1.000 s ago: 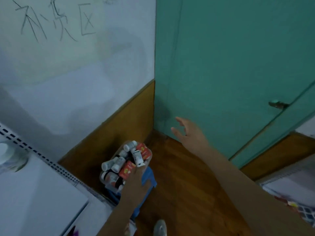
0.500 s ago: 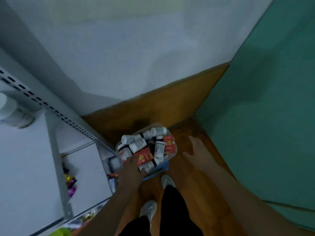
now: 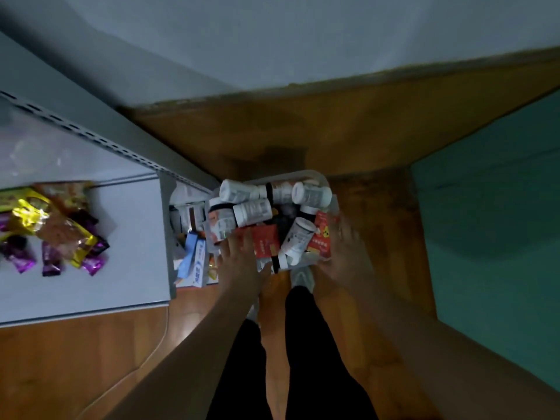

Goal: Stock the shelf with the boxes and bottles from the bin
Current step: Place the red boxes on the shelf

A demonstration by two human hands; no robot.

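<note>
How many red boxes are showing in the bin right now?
2. One red box lies centrally by the left hand; the other is at the bin right wall by the right hand. More may hide under the bottles.

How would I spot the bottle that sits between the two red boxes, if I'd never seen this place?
Find the clear bin on the wooden floor beside the grey shelf. Between the two hands at its near edge lie two red boxes. The white bottle lies slanted between them, its cap pointing down toward the person, unlike the bottles stacked farther back.

Dim corner — wooden floor [image 3: 75, 359], grey wall [image 3: 272, 34] (teal door [image 3: 491, 237]).
</note>
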